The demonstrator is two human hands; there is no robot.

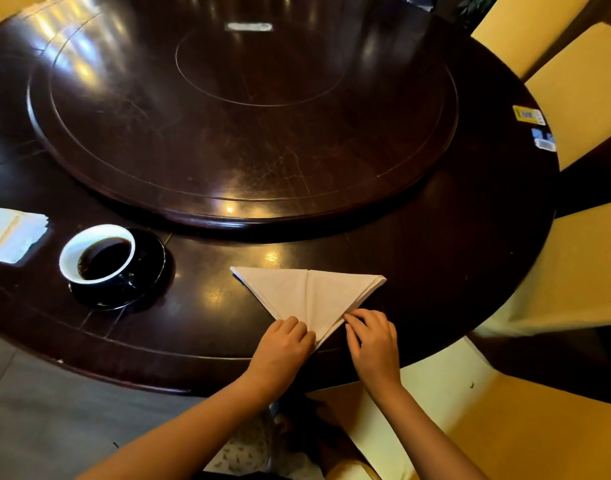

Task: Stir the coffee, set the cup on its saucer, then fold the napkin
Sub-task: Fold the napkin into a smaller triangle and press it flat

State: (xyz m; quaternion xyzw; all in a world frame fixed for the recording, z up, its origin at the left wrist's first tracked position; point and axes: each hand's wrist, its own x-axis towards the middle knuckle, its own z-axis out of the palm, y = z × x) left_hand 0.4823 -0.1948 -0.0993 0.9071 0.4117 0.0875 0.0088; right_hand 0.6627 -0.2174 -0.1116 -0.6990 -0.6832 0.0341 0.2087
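Note:
A white napkin (309, 294) lies folded into a triangle on the dark round table (200, 327), its point toward me. My left hand (285, 342) has curled fingers pressing the left side of that near point. My right hand (373, 341) pinches the napkin's right edge close to the same point. To the left, a cup (98, 252), white inside and dark outside, holds black coffee and stands on a black saucer (148, 268). No spoon shows in the cup.
A raised lazy Susan (245, 109) fills the table's middle. White paper packets with a wooden stirrer (9, 233) lie at the far left edge. Small cards (529, 116) sit at the right rim. Yellow-covered chairs (574, 84) ring the right side.

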